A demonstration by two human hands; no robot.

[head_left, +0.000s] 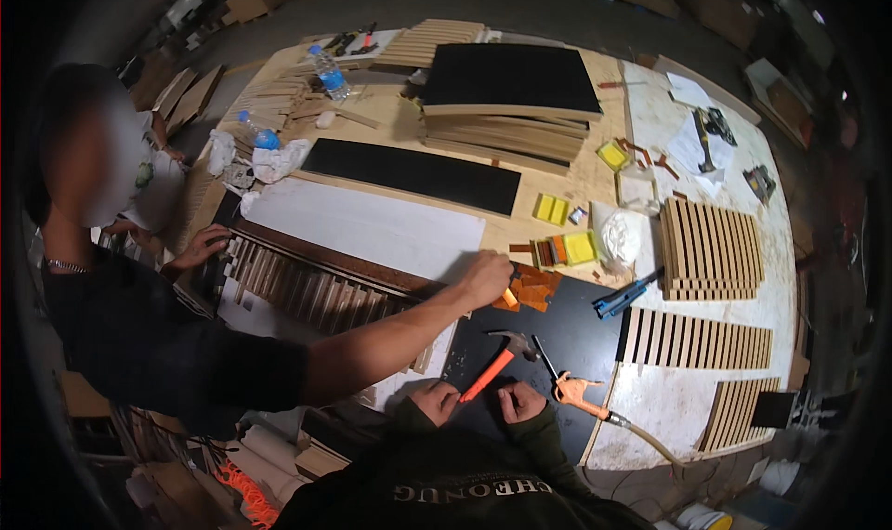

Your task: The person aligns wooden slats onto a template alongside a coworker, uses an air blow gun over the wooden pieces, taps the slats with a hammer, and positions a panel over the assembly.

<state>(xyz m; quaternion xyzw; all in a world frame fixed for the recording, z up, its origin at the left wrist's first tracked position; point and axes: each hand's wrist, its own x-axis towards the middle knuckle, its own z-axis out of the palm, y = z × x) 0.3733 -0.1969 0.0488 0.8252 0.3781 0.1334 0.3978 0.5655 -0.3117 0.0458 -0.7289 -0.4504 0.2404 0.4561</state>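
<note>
My left hand [435,403] rests at the near edge of a black board [576,321], its fingers curled in beside the handle end of a claw hammer [488,367] with an orange grip. I cannot tell whether they touch. To its right, my right hand [522,404] is closed loosely on the same board, with nothing visible in it. Close by on the right lies an orange air blow gun [578,392] with a hose. A co-worker's hand [488,277] reaches in from the left over a pile of orange-brown flat pieces [531,290] on the board.
Slatted wooden panels [713,249] lie at right, near a blue tool [628,296]. Black-topped boards [511,79] are stacked at the back. A slatted frame [307,284] lies before the co-worker [186,344]. Yellow boxes [552,209], a plastic bag [620,235] and a bottle [329,73] stand around.
</note>
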